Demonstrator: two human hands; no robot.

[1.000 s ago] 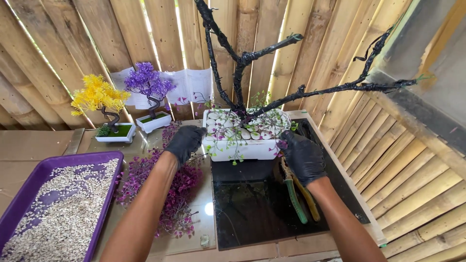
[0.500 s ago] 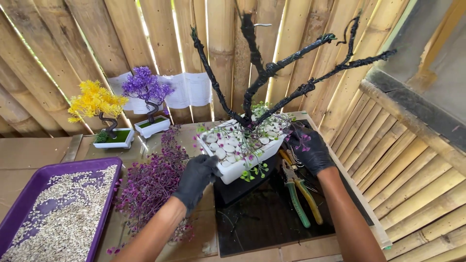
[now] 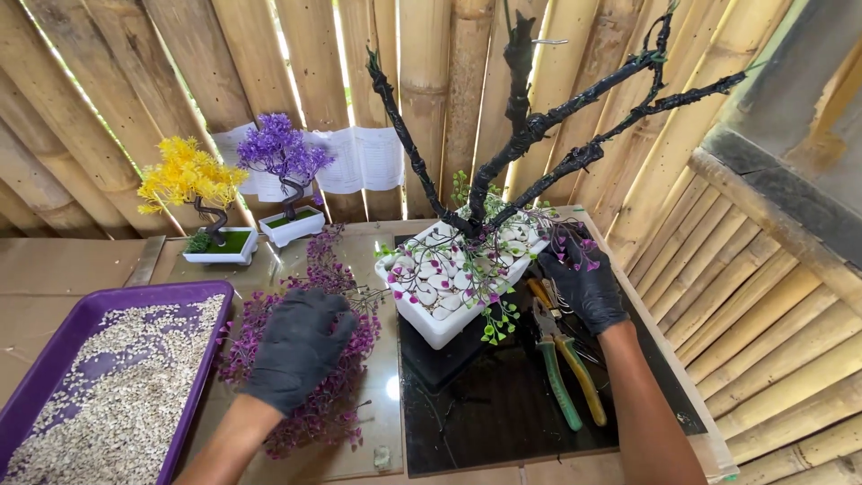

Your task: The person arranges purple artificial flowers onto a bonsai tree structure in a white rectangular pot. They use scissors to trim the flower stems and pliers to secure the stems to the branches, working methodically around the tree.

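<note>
Purple plastic foliage lies heaped on the glass tabletop nearest the viewer, and the gloved left hand rests on it with fingers spread and curled downward, touching the sprigs; whether it has pinched any cannot be told. Left of the heap, a purple tray holds pale gravel, close enough that a sweep of the forearm could scatter grit across the glass. Just beyond, green- and yellow-handled pliers lie on the dark mat beside the gloved right hand, whose fingers are closed loosely against the far end of the white rectangular pot. That pot sits tilted, one end raised, with tall black-wrapped branches spreading well above it. I judge tipping the main risk: the top-heavy branches could pull the pot over if the right hand lets go, spilling its white pebbles onto mat and pliers. Farther back, the small yellow tree and small purple tree stand against the bamboo wall, well apart.
</note>
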